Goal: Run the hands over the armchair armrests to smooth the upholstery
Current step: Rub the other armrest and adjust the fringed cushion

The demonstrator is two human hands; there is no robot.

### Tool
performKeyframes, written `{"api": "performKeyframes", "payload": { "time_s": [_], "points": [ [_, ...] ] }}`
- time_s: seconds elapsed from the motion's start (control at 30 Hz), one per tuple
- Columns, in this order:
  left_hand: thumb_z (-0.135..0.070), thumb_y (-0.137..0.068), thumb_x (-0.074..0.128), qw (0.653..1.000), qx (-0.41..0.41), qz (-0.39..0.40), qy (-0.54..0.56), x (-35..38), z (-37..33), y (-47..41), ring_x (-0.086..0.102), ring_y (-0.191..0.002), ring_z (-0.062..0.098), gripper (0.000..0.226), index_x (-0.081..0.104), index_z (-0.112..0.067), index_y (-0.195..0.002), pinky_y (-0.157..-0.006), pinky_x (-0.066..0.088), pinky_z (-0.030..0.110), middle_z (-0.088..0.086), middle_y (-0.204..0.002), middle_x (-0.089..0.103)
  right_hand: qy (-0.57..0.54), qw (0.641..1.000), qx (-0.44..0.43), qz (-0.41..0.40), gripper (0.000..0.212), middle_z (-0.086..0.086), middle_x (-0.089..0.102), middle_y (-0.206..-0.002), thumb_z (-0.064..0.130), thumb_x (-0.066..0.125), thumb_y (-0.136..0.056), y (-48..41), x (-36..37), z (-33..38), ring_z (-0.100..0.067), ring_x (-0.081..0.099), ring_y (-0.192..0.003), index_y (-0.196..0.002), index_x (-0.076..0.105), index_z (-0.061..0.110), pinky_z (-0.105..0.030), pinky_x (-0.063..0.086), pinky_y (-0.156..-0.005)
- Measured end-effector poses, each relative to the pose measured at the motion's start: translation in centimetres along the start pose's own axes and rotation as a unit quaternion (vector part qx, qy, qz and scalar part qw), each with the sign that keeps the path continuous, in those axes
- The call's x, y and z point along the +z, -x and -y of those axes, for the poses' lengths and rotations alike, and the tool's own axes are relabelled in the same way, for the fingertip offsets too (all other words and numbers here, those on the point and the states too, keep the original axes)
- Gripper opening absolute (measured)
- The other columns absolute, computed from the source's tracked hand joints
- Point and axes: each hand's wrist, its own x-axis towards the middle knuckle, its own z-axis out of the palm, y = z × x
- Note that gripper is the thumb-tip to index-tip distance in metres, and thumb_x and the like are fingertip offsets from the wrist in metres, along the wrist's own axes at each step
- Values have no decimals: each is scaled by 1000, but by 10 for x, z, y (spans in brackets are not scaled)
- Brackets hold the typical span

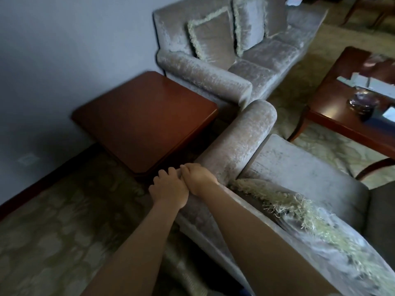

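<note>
The grey velvet armchair stands at lower right, seen from behind its back. Its rolled left armrest runs away from me toward the upper right. Both my hands sit side by side on the near end of that armrest, where it meets the chair back. My left hand lies on the outer side, knuckles up, with its fingers bent down over the roll. My right hand lies on top, touching the left, its fingers curled over the fabric. A fringed cushion leans on the chair back beside my right forearm.
A dark red wooden side table stands just left of the armrest, against the wall. A matching grey sofa with two fringed cushions is beyond it. A wooden coffee table with a glass bowl is at right, on patterned carpet.
</note>
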Motion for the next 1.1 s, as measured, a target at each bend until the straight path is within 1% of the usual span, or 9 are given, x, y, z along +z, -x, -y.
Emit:
{"api": "performKeyframes", "payload": {
  "time_s": [0.1,0.33,0.53,0.63,0.7,0.8,0.87,1.0,1.1],
  "points": [
    [-45,-96,26,1000,19,12,-21,-1,3,-3,50,-109,30,44,40,-16,-125,-82,42,43,14,-126,47,48,997,21,-56,52,-10,55,-125,46,20,-98,16,0,2,-29,53,-111,-123,54,17,-44,44,-93],
    [-44,-98,16,992,18,47,-112,-16,-10,3,37,-127,36,56,32,-10,-140,-101,32,52,17,-142,38,65,991,51,-107,51,-11,54,-128,48,23,-95,49,5,-17,-31,51,-114,-124,52,17,-39,38,-92],
    [-29,-96,32,969,210,32,-130,1,-70,52,43,-119,30,37,48,-13,-126,-105,28,45,8,-130,45,54,988,75,-125,42,-13,60,-119,42,28,-95,107,-17,-74,-32,56,-106,-109,57,15,-36,42,-82],
    [-36,-95,32,949,279,55,-139,29,-116,98,43,-122,26,39,52,-16,-122,-108,21,48,5,-130,46,39,982,117,-144,38,-11,63,-114,39,31,-95,169,-32,-131,-32,59,-104,-104,60,16,-37,46,-82],
    [-45,-93,32,929,336,89,-125,49,-151,128,37,-127,25,49,48,-15,-128,-106,26,44,7,-136,43,40,971,174,-161,37,-9,63,-114,38,32,-95,223,-41,-180,-31,59,-104,-108,60,18,-36,46,-82],
    [-54,-94,26,869,440,184,-132,82,-213,194,24,-138,27,64,32,-13,-142,-110,24,43,11,-151,25,46,940,298,-159,35,-9,61,-119,37,32,-95,311,-58,-258,-29,57,-108,-108,58,17,-35,44,-86],
    [-59,-93,19,837,469,223,-172,104,-253,248,17,-142,30,72,26,-11,-146,-112,17,47,16,-155,17,54,909,385,-154,38,-8,59,-123,39,30,-93,369,-71,-304,-27,54,-113,-109,58,19,-35,39,-91],
    [-64,-90,15,805,494,261,-202,141,-321,333,8,-144,32,78,22,-13,-148,-112,14,48,21,-155,12,62,839,528,-118,54,-7,50,-134,48,21,-87,462,-90,-375,-28,42,-124,-124,53,24,-44,27,-102],
    [-64,-90,17,782,516,285,-204,163,-361,378,11,-143,31,76,25,-14,-147,-111,18,48,17,-155,16,-14,781,610,-130,64,-8,42,-140,61,23,-84,496,-101,-404,-32,36,-128,-134,43,26,-50,26,-102]
  ]
}}
